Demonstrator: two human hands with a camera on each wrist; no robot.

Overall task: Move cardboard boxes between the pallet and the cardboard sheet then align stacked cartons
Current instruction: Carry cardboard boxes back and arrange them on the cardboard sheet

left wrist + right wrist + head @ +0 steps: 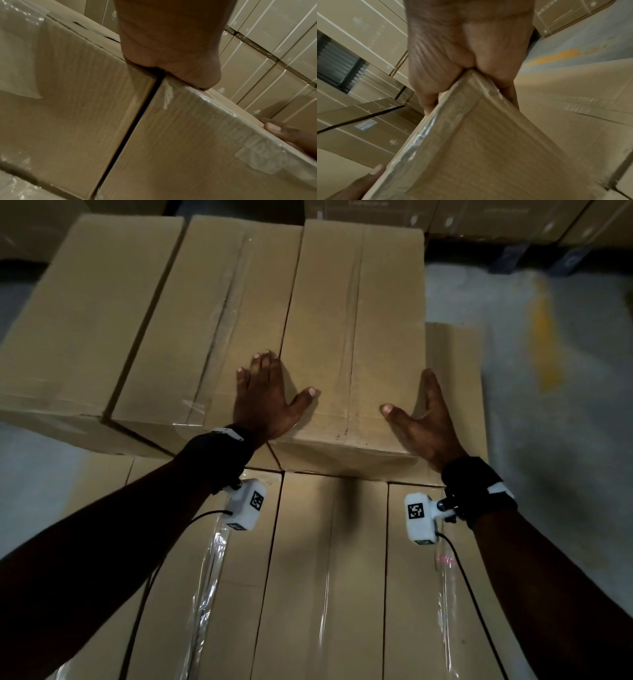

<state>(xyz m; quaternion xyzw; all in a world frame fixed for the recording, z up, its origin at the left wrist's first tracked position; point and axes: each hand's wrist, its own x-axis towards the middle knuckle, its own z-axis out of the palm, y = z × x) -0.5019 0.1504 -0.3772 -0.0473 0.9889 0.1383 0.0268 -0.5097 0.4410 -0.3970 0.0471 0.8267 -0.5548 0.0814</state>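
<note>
- I see my left hand [265, 397] lying flat on the top layer of cartons, fingers straight and spread; the palm covers the seam between the right-hand carton [356, 344] and the middle carton [212, 337].
- My left thumb points to the right and rests on the top of the right-hand carton, near its front edge.
- My right hand [426, 422] is at the front right corner of the same carton. The thumb lies on top, and the straight fingers go along the right side face; their tips are hidden behind the edge in the head view.
- In the right wrist view the palm [467, 44] presses against the carton corner [471, 75], and the fingers stay extended on both sides, not curled.
- In the left wrist view the heel of the hand [171, 54] sits over the dark gap [137, 119] between two cartons; my fingers are not visible there.
- A third carton [82, 320] stands to the left of my left fingers, partly cut off by the picture edge.
- Below my wrists lies a lower layer of cartons [329, 577] with shiny clear tape.
- The pallet and the cardboard sheet I cannot make out.
- Beyond the right fingers, the grey floor [565, 405] carries a blurred yellow mark [546, 344].
</note>
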